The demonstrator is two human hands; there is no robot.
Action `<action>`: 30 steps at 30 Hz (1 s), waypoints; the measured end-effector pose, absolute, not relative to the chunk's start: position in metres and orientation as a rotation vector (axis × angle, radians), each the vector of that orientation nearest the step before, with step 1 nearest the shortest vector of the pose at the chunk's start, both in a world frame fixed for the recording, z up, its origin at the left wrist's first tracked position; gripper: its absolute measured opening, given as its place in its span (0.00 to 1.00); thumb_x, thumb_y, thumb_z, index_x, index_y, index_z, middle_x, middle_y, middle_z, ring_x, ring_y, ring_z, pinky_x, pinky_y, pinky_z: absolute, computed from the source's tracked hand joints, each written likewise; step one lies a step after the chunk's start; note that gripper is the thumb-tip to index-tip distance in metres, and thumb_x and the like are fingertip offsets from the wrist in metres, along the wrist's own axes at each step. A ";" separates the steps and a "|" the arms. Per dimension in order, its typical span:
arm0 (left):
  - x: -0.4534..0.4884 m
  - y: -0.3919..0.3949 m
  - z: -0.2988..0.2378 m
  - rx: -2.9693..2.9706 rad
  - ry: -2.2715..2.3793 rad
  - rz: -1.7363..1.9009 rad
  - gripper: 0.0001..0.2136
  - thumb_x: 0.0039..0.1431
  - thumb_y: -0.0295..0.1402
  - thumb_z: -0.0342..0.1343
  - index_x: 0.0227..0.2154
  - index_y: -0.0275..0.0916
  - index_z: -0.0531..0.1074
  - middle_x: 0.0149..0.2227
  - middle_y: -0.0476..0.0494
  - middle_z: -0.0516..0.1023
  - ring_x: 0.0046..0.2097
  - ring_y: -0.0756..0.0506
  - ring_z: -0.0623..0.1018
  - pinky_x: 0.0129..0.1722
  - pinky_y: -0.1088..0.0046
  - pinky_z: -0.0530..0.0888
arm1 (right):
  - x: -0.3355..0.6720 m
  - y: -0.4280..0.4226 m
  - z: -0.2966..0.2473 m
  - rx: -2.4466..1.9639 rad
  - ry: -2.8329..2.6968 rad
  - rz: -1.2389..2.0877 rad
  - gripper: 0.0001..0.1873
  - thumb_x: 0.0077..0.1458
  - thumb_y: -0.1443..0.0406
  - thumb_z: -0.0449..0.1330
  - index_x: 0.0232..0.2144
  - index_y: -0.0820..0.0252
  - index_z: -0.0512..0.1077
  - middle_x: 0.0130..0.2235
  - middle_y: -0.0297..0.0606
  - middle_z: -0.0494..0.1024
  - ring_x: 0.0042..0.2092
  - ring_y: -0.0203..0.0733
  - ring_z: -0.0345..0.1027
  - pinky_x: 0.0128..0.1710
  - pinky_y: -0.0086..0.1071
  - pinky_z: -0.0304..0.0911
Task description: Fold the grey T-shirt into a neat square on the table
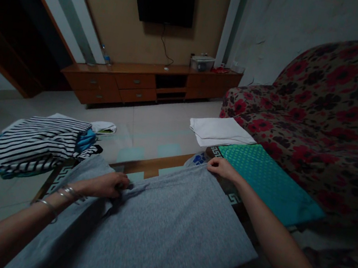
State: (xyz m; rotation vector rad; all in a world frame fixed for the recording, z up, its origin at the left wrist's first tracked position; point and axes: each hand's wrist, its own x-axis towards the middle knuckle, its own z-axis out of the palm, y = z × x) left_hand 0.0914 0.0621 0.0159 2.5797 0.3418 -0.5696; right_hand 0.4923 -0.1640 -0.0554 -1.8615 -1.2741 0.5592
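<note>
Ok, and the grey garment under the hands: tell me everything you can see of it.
The grey garment looks like a soft, matte, plain knit fabric. It lies spread over a glass-topped table, its near part running out of view at the bottom. It is mostly smooth, with creases bunched near the far edge, where the left hand grips it. The right hand touches its far edge. From this view, I cannot tell what kind of garment it is.

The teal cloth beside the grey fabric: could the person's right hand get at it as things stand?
Probably yes. The right hand rests on the edge of the grey garment, right beside the teal cloth, and nothing seems to stand between them.
</note>
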 end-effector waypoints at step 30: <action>0.010 0.023 0.097 2.256 0.739 -0.083 0.14 0.56 0.44 0.53 0.29 0.36 0.66 0.28 0.52 0.65 0.32 0.50 0.65 0.31 0.78 0.61 | 0.427 -0.256 0.082 -1.508 -1.002 0.417 0.17 0.40 0.54 0.68 0.27 0.61 0.73 0.31 0.37 0.76 0.35 0.40 0.69 0.39 0.34 0.64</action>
